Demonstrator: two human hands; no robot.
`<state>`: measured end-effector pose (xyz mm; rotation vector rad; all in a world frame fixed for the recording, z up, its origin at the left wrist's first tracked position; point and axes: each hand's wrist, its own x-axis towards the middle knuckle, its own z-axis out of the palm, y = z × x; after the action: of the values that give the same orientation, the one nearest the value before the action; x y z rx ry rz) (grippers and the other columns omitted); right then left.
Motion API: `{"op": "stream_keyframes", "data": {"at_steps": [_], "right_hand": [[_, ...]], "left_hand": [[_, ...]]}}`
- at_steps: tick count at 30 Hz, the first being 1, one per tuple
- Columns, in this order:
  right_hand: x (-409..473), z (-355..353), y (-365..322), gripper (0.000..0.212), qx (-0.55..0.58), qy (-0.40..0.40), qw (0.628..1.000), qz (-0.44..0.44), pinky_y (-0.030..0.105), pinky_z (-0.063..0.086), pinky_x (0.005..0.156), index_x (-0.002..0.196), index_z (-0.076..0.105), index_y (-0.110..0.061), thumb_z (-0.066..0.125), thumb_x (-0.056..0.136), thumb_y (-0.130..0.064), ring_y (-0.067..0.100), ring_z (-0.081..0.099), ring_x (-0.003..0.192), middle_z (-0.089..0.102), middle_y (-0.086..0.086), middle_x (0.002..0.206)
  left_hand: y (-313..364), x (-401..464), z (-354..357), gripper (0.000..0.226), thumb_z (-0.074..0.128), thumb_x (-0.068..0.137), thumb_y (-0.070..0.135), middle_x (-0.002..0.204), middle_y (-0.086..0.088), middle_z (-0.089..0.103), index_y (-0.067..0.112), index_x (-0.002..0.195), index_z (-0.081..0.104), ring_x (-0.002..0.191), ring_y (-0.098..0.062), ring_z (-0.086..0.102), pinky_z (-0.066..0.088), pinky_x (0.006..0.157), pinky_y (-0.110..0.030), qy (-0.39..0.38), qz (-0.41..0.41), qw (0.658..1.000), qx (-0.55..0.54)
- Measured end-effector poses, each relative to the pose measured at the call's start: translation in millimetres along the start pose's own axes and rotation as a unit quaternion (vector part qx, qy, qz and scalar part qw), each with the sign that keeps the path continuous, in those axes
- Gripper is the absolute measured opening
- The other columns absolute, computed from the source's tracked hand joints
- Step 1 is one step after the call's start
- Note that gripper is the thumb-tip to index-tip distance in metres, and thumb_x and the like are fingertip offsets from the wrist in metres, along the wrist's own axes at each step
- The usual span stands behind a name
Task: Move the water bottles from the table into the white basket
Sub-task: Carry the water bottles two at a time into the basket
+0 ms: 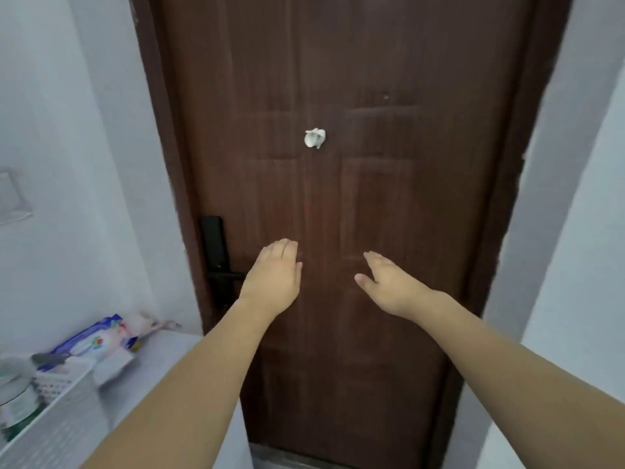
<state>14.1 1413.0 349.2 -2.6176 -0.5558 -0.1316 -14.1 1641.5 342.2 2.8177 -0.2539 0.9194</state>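
1. Reaching forward, left hand and right hand are empty, fingers straight, before the brown door.
2. White basket lies at 8 o'clock from both hands, well apart.
3. Basket's long axis runs roughly 7-to-1 o'clock; contents blurred.

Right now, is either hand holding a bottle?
No. The left hand and right hand are both open and empty, held out in front of the brown door.
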Motion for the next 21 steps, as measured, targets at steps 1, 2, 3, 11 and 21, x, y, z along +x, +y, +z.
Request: {"op": "stream_keyframes", "data": {"at_steps": [1,2,3,11,21], "right_hand": [[-14,-12,17,0.065,-0.003,0.007,1.000,0.022,0.033,0.010,0.120,0.154,0.013,-0.010,0.037,0.102,-0.039,0.018,0.010,0.148,0.014,0.006,0.162],[-28,-24,33,0.065,-0.007,0.015,0.999,0.045,0.033,0.011,0.119,0.154,0.012,-0.011,0.037,0.102,-0.040,0.018,0.010,0.148,0.013,0.005,0.162],[-43,-35,49,0.065,-0.012,0.023,0.997,0.067,0.033,0.011,0.119,0.154,0.011,-0.013,0.036,0.102,-0.041,0.018,0.010,0.148,0.012,0.004,0.162],[-182,-113,159,0.061,-0.046,0.090,0.969,0.225,0.035,0.017,0.115,0.153,0.015,-0.010,0.035,0.103,-0.038,0.022,0.020,0.146,0.018,0.006,0.161],[-357,-196,252,0.061,-0.102,0.166,0.893,0.407,0.035,0.017,0.116,0.151,0.019,-0.004,0.037,0.102,-0.035,0.023,0.019,0.145,0.021,0.011,0.159]], "left_hand": [[23,6,7,0.047,0.041,0.101,0.024,0.145,-0.015,0.044,0.003,0.142,0.039,0.135,-0.028,0.038,0.027,0.115,-0.037,-0.001,0.018,1.000,-0.015],[46,12,12,0.047,0.040,0.101,0.025,0.147,-0.014,0.043,0.003,0.143,0.038,0.136,-0.027,0.036,0.027,0.115,-0.037,-0.001,0.038,0.999,-0.027],[69,18,17,0.048,0.040,0.101,0.025,0.148,-0.013,0.041,0.004,0.144,0.037,0.137,-0.025,0.035,0.026,0.116,-0.036,0.000,0.061,0.997,-0.038],[271,38,29,0.048,0.044,0.100,0.022,0.148,-0.011,0.041,0.004,0.145,0.037,0.138,-0.024,0.035,0.024,0.117,-0.033,0.053,0.288,0.948,-0.125],[515,18,49,0.050,0.035,0.103,0.028,0.155,-0.011,0.031,0.006,0.147,0.030,0.143,-0.025,0.024,0.012,0.118,-0.034,-0.003,0.416,0.878,-0.236]]}}
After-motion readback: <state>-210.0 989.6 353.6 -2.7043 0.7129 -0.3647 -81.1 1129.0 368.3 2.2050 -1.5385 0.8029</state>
